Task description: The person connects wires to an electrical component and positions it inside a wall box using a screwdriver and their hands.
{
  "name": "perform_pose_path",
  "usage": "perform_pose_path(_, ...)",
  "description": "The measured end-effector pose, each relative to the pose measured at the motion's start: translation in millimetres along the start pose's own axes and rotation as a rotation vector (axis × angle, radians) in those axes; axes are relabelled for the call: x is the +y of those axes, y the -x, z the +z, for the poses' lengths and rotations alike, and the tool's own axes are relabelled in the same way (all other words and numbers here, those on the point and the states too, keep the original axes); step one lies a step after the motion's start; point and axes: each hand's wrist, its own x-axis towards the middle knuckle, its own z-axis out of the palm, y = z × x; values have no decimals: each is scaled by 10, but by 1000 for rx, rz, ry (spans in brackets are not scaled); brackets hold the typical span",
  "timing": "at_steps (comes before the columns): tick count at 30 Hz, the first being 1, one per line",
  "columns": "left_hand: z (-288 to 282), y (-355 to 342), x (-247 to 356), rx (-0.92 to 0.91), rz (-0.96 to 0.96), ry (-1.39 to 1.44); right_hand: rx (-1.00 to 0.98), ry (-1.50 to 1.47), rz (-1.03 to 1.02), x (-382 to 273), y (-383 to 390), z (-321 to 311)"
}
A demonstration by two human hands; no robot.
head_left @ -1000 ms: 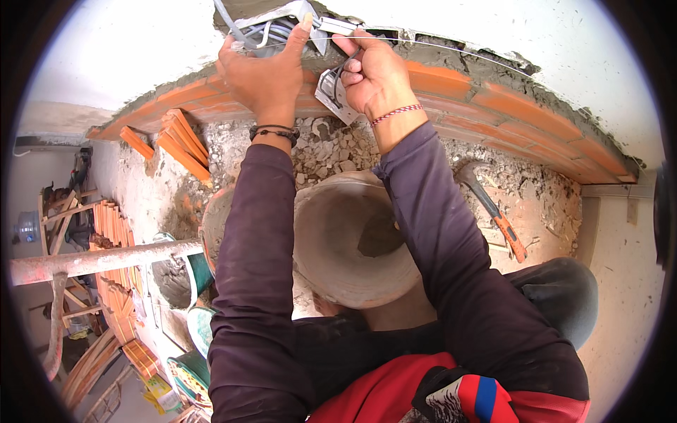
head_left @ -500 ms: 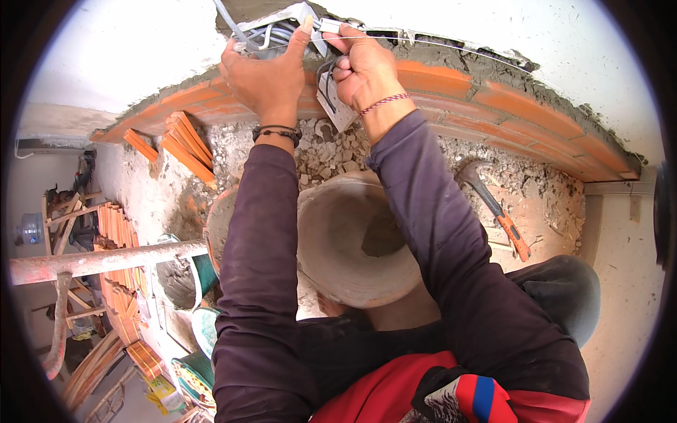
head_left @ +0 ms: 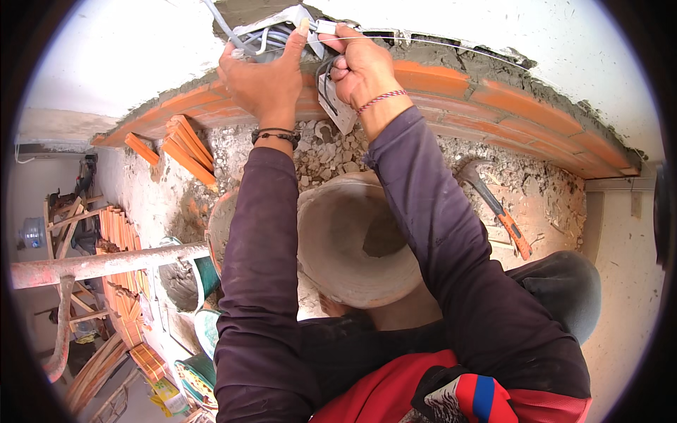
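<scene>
At the top of a low brick wall (head_left: 430, 79), my left hand (head_left: 262, 86) grips a white electrical box (head_left: 292, 14). The thumb presses near its rim and the fingers go round the left side, partly hidden. Grey wires (head_left: 276, 35) are bunched inside the box. Close beside it, my right hand (head_left: 363, 70) pinches a small white block (head_left: 326, 27) between thumb and forefinger. Its other fingers curl near a dark cable loop (head_left: 322, 74). Below this hand hangs a white plate (head_left: 340, 111) against the bricks. A thin taut string (head_left: 430, 42) crosses over both hands.
Between my forearms stands a wide bucket (head_left: 338, 247) with grey residue. A hammer (head_left: 493, 204) with an orange-black handle lies to the right. Rubble (head_left: 330, 156) lies at the wall's foot. Loose bricks (head_left: 187, 149), mortar buckets (head_left: 180, 282) and a pipe rail (head_left: 113, 264) are on the left.
</scene>
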Motion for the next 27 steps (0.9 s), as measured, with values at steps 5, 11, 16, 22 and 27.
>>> perform_pose_path(5, -5, -6, -14, -25, 0, -40, 12, 46, -23, -38, 29, 14)
perform_pose_path(11, -14, -11, -15, -34, 14, -79, -84, 160, -78, -41, 25, -159)
perform_pose_path(16, -3, -4, -48, -26, -3, -55, -132, 358, -141, -140, 167, -270)
perform_pose_path(22, -39, 12, -15, -33, -20, -19, -144, 739, -255, -201, 186, -485)
perform_pose_path(27, -187, 9, 280, -143, -102, 136, -186, 711, -366, -295, 242, -593)
